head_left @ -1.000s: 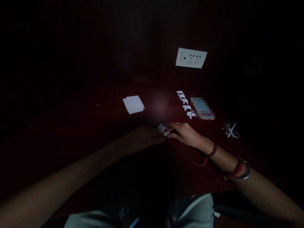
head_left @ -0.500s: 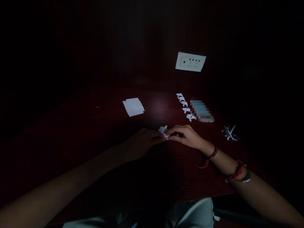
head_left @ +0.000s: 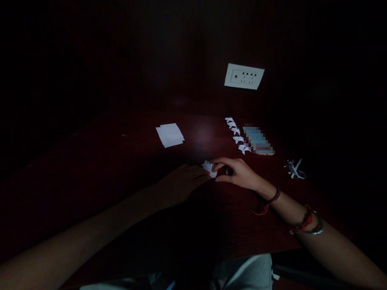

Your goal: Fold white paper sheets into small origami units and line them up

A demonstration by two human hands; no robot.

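Observation:
A small piece of folded white paper [head_left: 208, 165] lies on the dark red table between my two hands. From the left, my left hand [head_left: 190, 177] presses its fingertips onto the paper's near side; a ring shows on one finger. My right hand [head_left: 237, 172] curls round the right side of the paper, index finger on its top and thumb at its near edge. Both hands are closed on the paper, and their fingertips hide part of it.
White paper sheets [head_left: 170, 135] lie at the back left. Several small folded paper figures [head_left: 238, 139] form a row beside a phone [head_left: 258, 139]. Paper strips [head_left: 295, 169] lie further right. A socket plate [head_left: 244, 76] is on the wall behind.
The right thumb and index finger have spread a little wider around the folded paper, and its points look flatter. My left hand has barely moved. The view has shifted slightly.

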